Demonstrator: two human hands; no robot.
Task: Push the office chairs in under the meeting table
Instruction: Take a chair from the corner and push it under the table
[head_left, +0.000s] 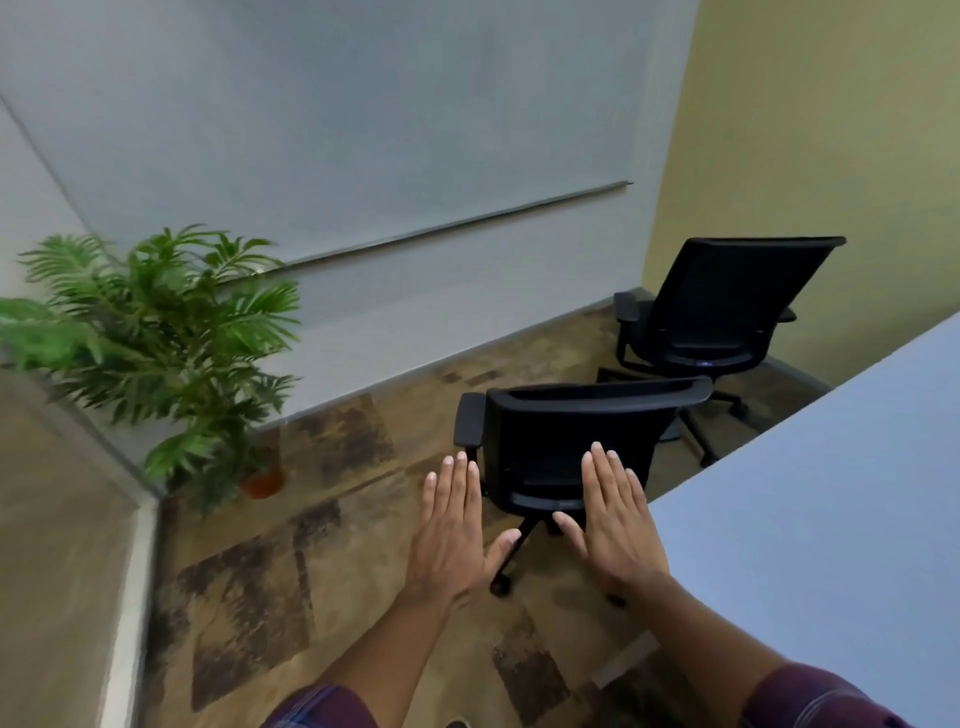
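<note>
View from a person's head, looking down at two bare hands held out over a patterned brown carpet (249, 597). Both hands are flat, palms down, fingers straight and together, thumbs spread inward; they grip nothing. The left hand (457, 530) is in front of the carpet, just left of the near chair (566, 441). The right hand (618, 525) overlaps that chair's back in the picture; whether it touches the chair cannot be told.

The near chair is black, with armrests and wheels, its back toward the viewer. It stands just beside the corner of a pale table (831, 519) that fills the lower right, and is not under it. A second black chair (727, 306) stands further back by a yellow-green wall (831, 130), also out from the table.

A pale wall with a lowered blind (363, 114) runs across the top. A green palm-like plant (156, 332) in a reddish pot (265, 480) stands at the left, near a corner.
</note>
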